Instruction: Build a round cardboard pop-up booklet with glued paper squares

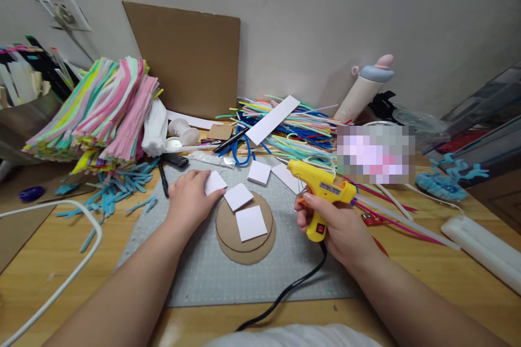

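My right hand (337, 227) is wrapped round the handle of a yellow hot glue gun (316, 176), its nozzle pointing up and left over the mat. A glue stick (391, 211) sticks out of its back end. My left hand (192, 193) has its thumb and fingers at the edges of a small white square (215, 181). Beside it, another white square (238, 197) overlaps the rim of two stacked cardboard discs (226, 227). A third square (251, 223) lies flat on the upper disc, and one more white piece (259, 173) lies behind.
A grey cutting mat (191, 276) covers the wooden table (407, 282). Bundles of pipe cleaners (93, 108) stand at the left, with loose ones (309, 130) at the back under a white strip (272, 119). The gun's black cord (285, 295) crosses the mat; a power strip (484, 252) lies right.
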### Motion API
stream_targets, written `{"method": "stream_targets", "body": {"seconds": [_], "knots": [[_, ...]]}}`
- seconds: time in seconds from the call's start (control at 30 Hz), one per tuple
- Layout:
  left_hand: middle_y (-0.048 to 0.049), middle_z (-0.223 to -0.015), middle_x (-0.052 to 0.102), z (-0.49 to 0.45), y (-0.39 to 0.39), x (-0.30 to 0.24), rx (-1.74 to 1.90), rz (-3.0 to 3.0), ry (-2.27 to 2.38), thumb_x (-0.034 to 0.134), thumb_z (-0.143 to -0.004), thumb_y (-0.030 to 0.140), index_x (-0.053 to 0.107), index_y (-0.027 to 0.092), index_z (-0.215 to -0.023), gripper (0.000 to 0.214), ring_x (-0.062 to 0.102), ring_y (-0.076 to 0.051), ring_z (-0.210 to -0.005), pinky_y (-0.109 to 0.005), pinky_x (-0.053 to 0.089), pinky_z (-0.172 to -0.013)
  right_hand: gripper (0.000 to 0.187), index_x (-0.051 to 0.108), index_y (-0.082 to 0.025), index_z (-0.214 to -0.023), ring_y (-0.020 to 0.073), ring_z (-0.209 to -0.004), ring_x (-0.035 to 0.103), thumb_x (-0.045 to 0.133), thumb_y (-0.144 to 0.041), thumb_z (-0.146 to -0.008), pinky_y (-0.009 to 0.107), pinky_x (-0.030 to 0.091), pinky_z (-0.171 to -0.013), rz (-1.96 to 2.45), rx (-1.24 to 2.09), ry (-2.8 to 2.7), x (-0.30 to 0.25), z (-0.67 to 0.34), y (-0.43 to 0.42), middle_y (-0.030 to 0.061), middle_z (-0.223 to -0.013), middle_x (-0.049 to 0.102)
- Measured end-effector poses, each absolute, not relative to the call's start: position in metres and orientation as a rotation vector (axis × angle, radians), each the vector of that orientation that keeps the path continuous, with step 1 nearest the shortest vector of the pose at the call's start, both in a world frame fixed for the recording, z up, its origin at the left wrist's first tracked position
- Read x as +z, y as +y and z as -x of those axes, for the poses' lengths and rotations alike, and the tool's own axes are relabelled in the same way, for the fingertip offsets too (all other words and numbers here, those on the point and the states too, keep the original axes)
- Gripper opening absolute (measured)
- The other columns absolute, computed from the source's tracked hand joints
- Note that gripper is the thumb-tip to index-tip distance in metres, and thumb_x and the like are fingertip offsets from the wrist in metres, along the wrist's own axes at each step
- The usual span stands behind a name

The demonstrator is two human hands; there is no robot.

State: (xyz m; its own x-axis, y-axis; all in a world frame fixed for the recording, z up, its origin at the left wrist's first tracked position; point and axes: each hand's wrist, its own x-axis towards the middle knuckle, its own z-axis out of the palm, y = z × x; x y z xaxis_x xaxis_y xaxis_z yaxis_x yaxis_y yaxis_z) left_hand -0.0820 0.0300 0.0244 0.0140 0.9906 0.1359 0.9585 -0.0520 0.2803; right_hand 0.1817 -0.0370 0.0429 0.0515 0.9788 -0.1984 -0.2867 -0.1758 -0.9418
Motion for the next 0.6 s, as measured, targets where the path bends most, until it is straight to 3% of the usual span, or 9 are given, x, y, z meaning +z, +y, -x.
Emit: {"method": "stream_targets", "body": {"seconds": [0.13,0.3,0.43,0.6], "knots": [[-0.0171,-0.118,0.060,0.076,0.021,0.031,0.539,-2.166,2.136,0.052,-0.084,0.050,0.060,0.016,-0.123,0.052,0.051,-0.040,-0.114,-0.053,0.038,-0.090,0.025,0.068,-0.016,-0.081,0.0109,-0.051,0.059,0.074,-0.039,-0.075,0.022,0.048,-0.047,1.146,1.444,-0.889,0.040,-0.182,-0.036,0.0028,-0.074,0.070],[-0.0083,-0.103,0.065,0.058,0.004,0.038,0.685,-2.212,1.894,0.054,-0.085,0.040,0.065,0.020,-0.100,0.027,0.058,-0.028,-0.100,-0.043,0.041,-0.086,0.026,0.069,-0.015,-0.081,0.0133,-0.052,0.059,0.072,-0.040,-0.076,0.024,0.048,-0.050,1.185,1.457,-0.954,0.035,-0.180,-0.035,0.0023,-0.062,0.066],[-0.0085,-0.105,0.065,0.039,-0.004,0.034,0.550,-2.324,1.790,0.064,-0.077,0.045,0.063,0.021,-0.103,0.035,0.055,-0.032,-0.106,-0.047,0.037,-0.090,0.028,0.068,-0.015,-0.082,0.0139,-0.054,0.059,0.074,-0.041,-0.075,0.025,0.049,-0.051,1.208,1.467,-0.956,0.031,-0.178,-0.036,0.0034,-0.066,0.068],[-0.0085,-0.102,0.065,0.032,-0.003,0.028,0.532,-2.275,1.844,0.064,-0.076,0.038,0.063,0.021,-0.099,0.028,0.055,-0.032,-0.105,-0.049,0.037,-0.088,0.029,0.068,-0.014,-0.083,0.0130,-0.053,0.059,0.074,-0.042,-0.075,0.024,0.048,-0.051,1.244,1.478,-0.992,0.028,-0.177,-0.036,0.0049,-0.073,0.070]]}}
